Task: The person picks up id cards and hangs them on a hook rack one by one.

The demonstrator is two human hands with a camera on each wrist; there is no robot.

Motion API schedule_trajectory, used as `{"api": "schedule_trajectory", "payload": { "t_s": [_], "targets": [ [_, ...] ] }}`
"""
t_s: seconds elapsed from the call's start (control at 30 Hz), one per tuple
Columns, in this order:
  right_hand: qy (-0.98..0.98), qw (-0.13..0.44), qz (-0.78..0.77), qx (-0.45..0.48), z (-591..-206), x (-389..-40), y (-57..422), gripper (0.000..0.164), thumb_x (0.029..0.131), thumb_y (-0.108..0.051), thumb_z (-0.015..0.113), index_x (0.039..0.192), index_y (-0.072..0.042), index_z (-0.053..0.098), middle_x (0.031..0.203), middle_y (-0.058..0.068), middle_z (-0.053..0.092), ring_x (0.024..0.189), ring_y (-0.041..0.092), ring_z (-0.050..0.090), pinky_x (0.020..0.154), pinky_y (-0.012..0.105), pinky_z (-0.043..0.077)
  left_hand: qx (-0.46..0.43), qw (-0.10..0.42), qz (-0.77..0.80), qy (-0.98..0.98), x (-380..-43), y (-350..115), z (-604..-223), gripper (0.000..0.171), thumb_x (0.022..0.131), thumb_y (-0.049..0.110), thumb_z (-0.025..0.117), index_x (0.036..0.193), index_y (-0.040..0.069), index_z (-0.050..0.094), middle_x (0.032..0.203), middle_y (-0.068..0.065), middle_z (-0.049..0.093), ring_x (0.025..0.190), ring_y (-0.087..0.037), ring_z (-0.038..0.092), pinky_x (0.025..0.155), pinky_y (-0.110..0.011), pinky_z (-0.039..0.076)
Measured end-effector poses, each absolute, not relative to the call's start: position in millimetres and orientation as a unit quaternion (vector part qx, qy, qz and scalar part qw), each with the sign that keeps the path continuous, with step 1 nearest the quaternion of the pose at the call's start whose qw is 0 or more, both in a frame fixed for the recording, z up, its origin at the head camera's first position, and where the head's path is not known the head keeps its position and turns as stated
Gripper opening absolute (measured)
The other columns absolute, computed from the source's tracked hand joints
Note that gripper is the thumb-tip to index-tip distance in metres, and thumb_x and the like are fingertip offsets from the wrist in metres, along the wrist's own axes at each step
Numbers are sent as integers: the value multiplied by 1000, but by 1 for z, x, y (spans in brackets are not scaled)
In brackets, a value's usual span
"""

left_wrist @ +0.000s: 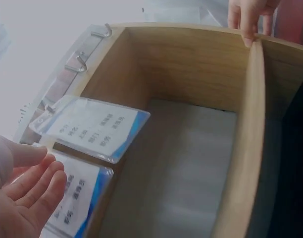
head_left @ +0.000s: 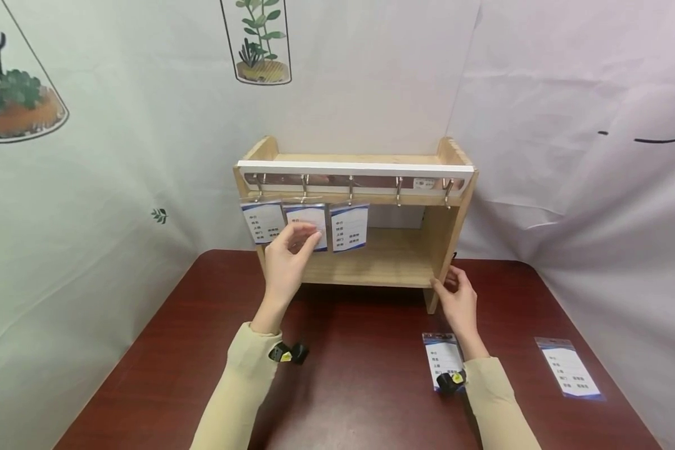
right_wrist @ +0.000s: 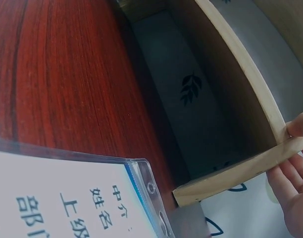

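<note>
Three badge cards in clear sleeves hang in a row from the left and middle hooks of a wooden shelf (head_left: 371,262): a left card (head_left: 262,222), a middle card (head_left: 320,240) and a right card (head_left: 350,228). My left hand (head_left: 287,259) is in front of the middle card, partly covering it, fingers loosely bent toward the thumb. In the left wrist view nothing shows between thumb and fingers (left_wrist: 40,196). With the thumb at the front and fingers round the outer side, my right hand (head_left: 458,303) grips the shelf's lower right side panel (right_wrist: 240,171).
A metal strip with several hooks (head_left: 398,190) runs along the shelf's front. On the dark red table (head_left: 360,387) lie one card (head_left: 441,356) beneath the right wrist and another card (head_left: 569,369) farther right. White printed curtains (head_left: 118,187) surround the table.
</note>
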State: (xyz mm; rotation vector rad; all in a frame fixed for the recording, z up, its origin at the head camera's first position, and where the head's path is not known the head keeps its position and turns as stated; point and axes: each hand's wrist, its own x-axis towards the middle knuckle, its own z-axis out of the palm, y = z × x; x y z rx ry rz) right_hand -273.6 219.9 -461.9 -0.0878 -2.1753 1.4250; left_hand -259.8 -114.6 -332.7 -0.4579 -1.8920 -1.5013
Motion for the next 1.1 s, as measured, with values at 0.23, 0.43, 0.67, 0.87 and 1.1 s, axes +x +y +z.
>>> {"api": "schedule_trajectory", "payload": {
  "t_s": [0.23,0.43,0.67,0.87,1.1],
  "targets": [
    [-807,261,529,-37,-462,-273,219,50,92,-16,74,135,1,56,123,22,65,113,32,62,72,3,42,-150,347,-580,-722,-237,-126,-333,19,90,-1,74,106,-9,69,100,-22,73,89,-30,68,77,-17,51],
    [-803,263,534,-33,-464,-272,219,49,92,-14,74,135,2,56,122,23,66,113,32,63,72,3,43,-134,356,-581,-720,-222,-140,-332,19,88,-5,74,105,-12,68,97,-24,72,86,-19,67,78,-18,51],
    [-801,275,531,-29,-463,-273,219,47,91,-11,74,132,3,57,120,24,66,109,33,63,72,3,43,-113,376,-570,-722,-222,-160,-344,22,89,-4,73,109,-10,66,101,-25,70,86,-16,65,72,-17,49],
    [-799,281,531,-27,-463,-274,219,45,90,-9,75,130,3,58,117,23,67,106,32,64,71,4,45,-74,378,-549,-742,-224,-174,-353,27,89,-3,73,114,-8,64,105,-26,67,85,-19,62,72,-15,47],
    [-801,273,532,-31,-461,-273,217,46,91,-10,73,132,3,57,120,24,66,109,33,64,71,4,44,-51,378,-549,-744,-248,-197,-386,33,90,1,75,120,-6,63,112,-23,67,94,-32,65,77,-18,49]
  ]
}}
